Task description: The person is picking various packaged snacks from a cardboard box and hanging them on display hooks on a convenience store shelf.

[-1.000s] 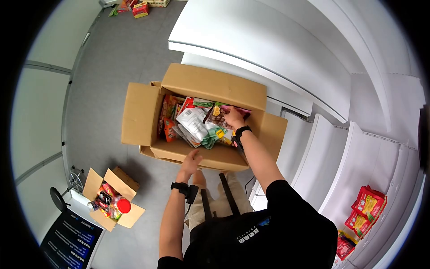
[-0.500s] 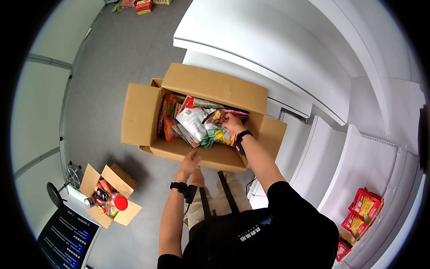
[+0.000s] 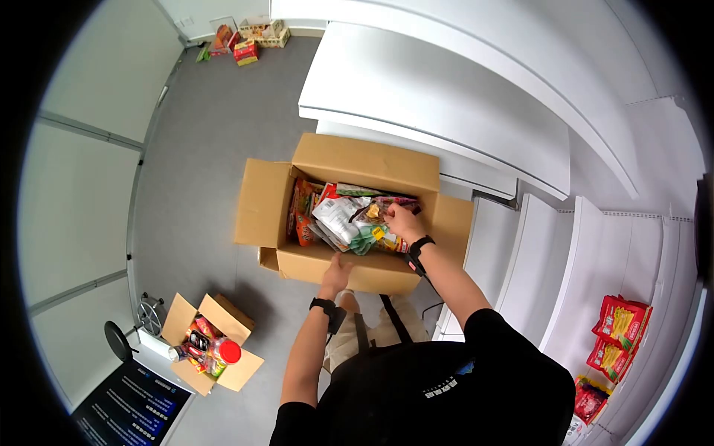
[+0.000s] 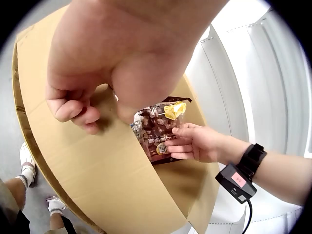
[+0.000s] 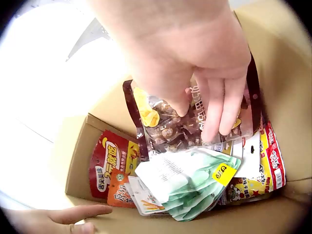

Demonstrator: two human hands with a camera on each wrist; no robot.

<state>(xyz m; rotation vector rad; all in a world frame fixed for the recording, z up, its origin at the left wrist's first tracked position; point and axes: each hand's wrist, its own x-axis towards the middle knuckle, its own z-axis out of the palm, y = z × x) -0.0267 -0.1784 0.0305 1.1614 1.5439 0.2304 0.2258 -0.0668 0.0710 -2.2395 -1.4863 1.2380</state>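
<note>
A large cardboard box (image 3: 364, 160) stands in front of the person, packed with snack bags. Inside, on top at the right end, lies a brown see-through bag of wrapped sweets (image 5: 165, 126) with a yellow patch. My right hand (image 3: 405, 223) lies over this bag, its fingers (image 5: 217, 107) extended and touching the front. Beside the bag are a white pouch (image 3: 336, 215) and mint-green packets (image 5: 187, 187) with a yellow label. My left hand (image 4: 122, 63) is at the box's near side, holding nothing, its fingers loosely bent.
White shelves (image 3: 439, 111) run behind and to the right of the box. Red snack packs (image 3: 621, 327) sit on the right shelf. A smaller open carton (image 3: 238, 368) with a red-lidded jar (image 3: 229, 351) stands at lower left. More packages (image 3: 245, 52) lie by the far wall.
The head view has tilted, so the scene sits lower and further right. My right hand stays at the brown bag with small finger shifts. The left hand keeps its place by the box.
</note>
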